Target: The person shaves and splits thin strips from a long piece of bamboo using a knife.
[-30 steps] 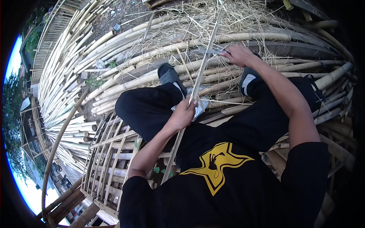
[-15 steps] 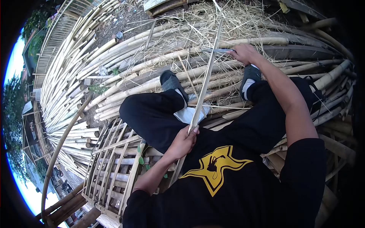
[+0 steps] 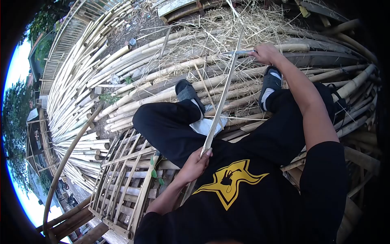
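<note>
Strip of pale bamboo (image 3: 222, 97) in the head cam: it's gripped partway along by the left hand (image 3: 196, 166), fingers closed round it. Knife (image 3: 245, 52) is held by its handle in the closed right hand (image 3: 266, 54), blade crossed over the strip beside that hand. Loose straw's (image 3: 260, 24) scattered just beyond.

Outdoors in bright daylight.

Messy dry straw (image 3: 264, 24) lies just past the right fingers (image 3: 257, 49). Long bamboo poles (image 3: 77, 93) fan out to the left of the left fingers (image 3: 203, 158), and a slatted bamboo rack (image 3: 144, 189) sits nearer them on that side. Far off past the poles, well away from all the fingers, are a fence (image 3: 67, 44), green trees (image 3: 14, 118) and white sky (image 3: 20, 61).
</note>
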Tool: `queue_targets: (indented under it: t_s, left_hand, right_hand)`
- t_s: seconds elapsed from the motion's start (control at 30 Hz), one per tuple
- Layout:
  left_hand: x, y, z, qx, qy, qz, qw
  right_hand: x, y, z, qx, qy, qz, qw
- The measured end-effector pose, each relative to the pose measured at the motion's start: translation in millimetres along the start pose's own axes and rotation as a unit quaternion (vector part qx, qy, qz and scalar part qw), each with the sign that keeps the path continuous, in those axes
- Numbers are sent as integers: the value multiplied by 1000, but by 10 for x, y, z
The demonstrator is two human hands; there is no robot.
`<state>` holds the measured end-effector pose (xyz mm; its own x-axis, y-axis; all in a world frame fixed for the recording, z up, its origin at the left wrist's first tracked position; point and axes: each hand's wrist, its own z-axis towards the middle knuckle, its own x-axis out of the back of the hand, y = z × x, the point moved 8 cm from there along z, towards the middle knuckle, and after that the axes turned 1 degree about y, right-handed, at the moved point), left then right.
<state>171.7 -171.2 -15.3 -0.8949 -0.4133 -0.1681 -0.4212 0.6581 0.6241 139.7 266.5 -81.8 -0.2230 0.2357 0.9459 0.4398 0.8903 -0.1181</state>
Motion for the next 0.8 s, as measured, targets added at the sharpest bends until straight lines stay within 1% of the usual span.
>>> queue_targets:
  t_s: [0.13, 0.17, 0.23, 0.27, 0.3, 0.37, 0.4, 0.43, 0.5, 0.57, 0.63, 0.67, 0.73, 0.8]
  left_hand:
    - [43, 47, 19, 5, 8, 5, 1000]
    - [90, 36, 52, 18, 4, -4, 1000]
    - [117, 73, 133, 25, -1, -14, 1000]
    - [141, 58, 130, 34, 11, -3, 999]
    - [159, 42, 135, 43, 22, 7, 999]
    - [224, -21, 144, 47, 23, 5, 999]
    - [248, -37, 154, 45, 23, 5, 999]
    - [245, -50, 165, 49, 24, 1, 999]
    - [235, -57, 188, 41, 26, 2, 999]
    - [239, -78, 197, 56, 21, -15, 998]
    - [239, -128, 186, 67, 18, -33, 997]
    - [238, -139, 176, 59, 17, -14, 998]
    - [270, -196, 180, 53, 17, 6, 998]
    - [252, -159, 224, -49, 1, 103, 993]
  right_hand:
    - [111, -57, -11, -14, 2, 13, 1000]
    - [-13, -72, 41, -11, -1, 16, 1000]
    - [-442, 55, 229, -69, -80, 143, 984]
    - [-552, 49, 214, -126, -108, 214, 963]
    - [-582, 26, 208, -126, -112, 214, 962]
    - [-531, -161, 167, -83, -71, 246, 963]
    - [-299, -401, 21, -14, -56, 197, 979]
    - [-260, -521, -72, -13, -62, 197, 978]
    - [-244, -832, -235, 66, -66, 125, 988]
    - [-268, -981, -405, 65, -83, 138, 985]
    - [-252, -1129, -528, 120, -122, 102, 980]
    - [-244, -1083, -545, 173, -89, 85, 977]
    - [-173, -316, -168, 101, -21, 6, 995]
    - [-117, 971, 271, -98, -36, -21, 994]
